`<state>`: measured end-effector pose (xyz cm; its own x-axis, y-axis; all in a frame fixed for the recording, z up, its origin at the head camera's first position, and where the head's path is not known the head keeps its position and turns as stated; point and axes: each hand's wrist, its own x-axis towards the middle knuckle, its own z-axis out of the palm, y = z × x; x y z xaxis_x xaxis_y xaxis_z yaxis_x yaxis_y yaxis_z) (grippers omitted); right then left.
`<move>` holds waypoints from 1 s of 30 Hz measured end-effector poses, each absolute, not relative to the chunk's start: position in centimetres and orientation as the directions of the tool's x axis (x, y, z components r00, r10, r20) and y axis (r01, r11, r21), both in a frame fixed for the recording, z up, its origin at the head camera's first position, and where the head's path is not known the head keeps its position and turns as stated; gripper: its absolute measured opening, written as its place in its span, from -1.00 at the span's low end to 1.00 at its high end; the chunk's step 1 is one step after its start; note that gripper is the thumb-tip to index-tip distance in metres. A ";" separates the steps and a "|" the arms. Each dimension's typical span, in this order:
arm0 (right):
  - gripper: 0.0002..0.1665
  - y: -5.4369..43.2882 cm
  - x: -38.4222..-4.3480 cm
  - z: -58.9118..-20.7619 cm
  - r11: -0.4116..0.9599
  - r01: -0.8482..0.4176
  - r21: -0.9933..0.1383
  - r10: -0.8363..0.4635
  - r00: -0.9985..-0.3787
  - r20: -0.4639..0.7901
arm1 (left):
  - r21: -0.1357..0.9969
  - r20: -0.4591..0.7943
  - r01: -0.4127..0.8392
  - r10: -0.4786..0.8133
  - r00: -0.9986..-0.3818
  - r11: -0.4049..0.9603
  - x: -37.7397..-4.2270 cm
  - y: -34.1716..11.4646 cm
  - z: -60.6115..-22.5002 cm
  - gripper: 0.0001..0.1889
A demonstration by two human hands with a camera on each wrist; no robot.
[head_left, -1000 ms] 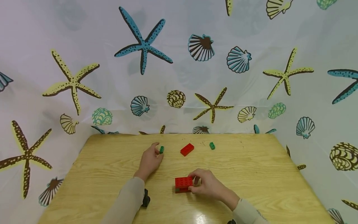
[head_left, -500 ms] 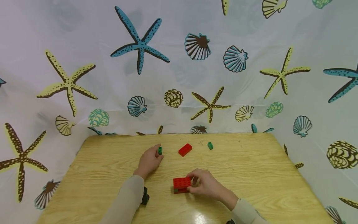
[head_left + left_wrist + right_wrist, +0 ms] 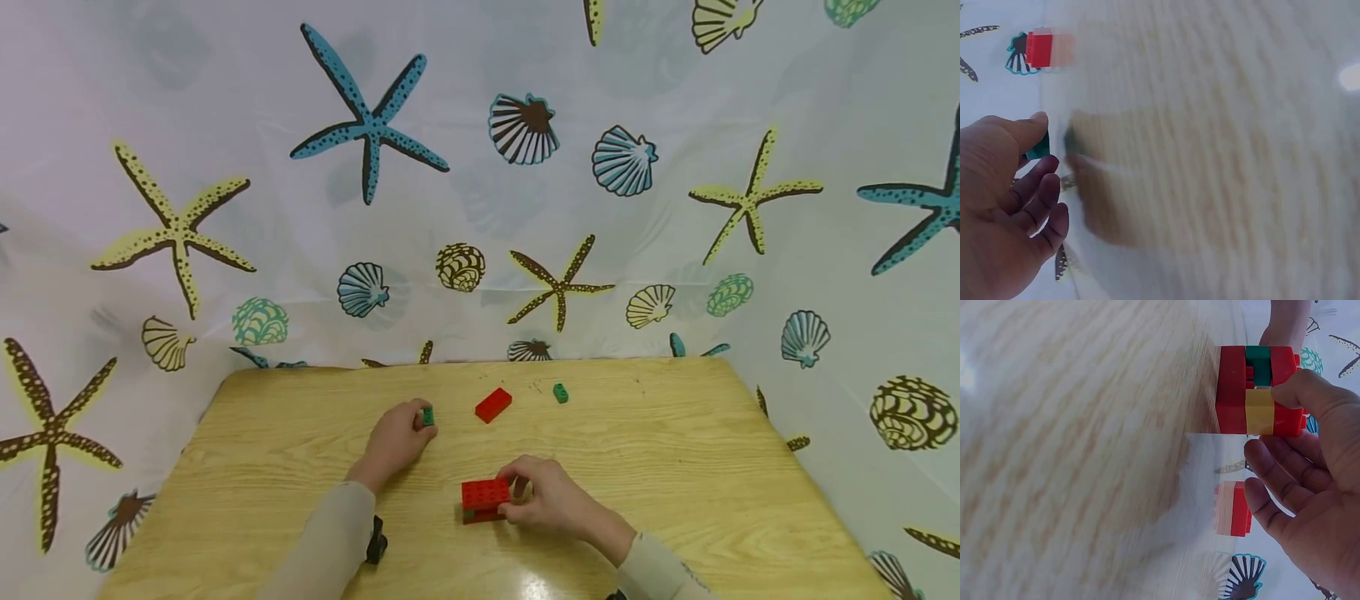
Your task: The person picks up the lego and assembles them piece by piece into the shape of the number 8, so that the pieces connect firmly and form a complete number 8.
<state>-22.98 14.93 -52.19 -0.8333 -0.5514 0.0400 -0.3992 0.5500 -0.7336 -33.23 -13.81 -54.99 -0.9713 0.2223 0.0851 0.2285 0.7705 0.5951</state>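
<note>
Between the thumb and forefinger of my left hand (image 3: 395,439) is a small green building brick (image 3: 428,416). In the left wrist view this green brick (image 3: 1039,149) is partly covered by the fingers, and the other fingers curl loosely below. My right hand (image 3: 551,498) grips the right end of a brick stack (image 3: 484,497) on the table. The right wrist view shows the stack's layers: a red brick (image 3: 1232,390) at the bottom, a yellow brick (image 3: 1260,412) and a green brick (image 3: 1262,365) in the middle, and a red brick (image 3: 1286,419) on top, pressed by the thumb.
Farther back on the wooden table (image 3: 675,467) lie a loose red brick (image 3: 493,405) and a second small green brick (image 3: 560,392). A white cloth (image 3: 465,192) printed with starfish and shells hangs behind the table and along both sides.
The left hand's fingers have closed on the green brick, and it has moved slightly toward me. The right hand keeps its hold on the stack. The head view has shifted a little.
</note>
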 end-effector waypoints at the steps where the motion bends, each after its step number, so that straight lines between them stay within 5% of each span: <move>1: -0.63 14.9 -23.0 -52.2 0.550 -0.402 -0.732 -0.554 -0.832 0.041 | 0.592 0.085 0.233 0.228 -0.970 0.771 -33.0 -13.9 -54.8 -0.54; 30: -0.63 14.6 -22.9 -52.2 0.568 -0.399 -0.720 -0.549 -0.835 0.030 | 0.690 0.165 0.367 0.358 -0.919 0.624 -26.5 -13.0 -50.6 -0.62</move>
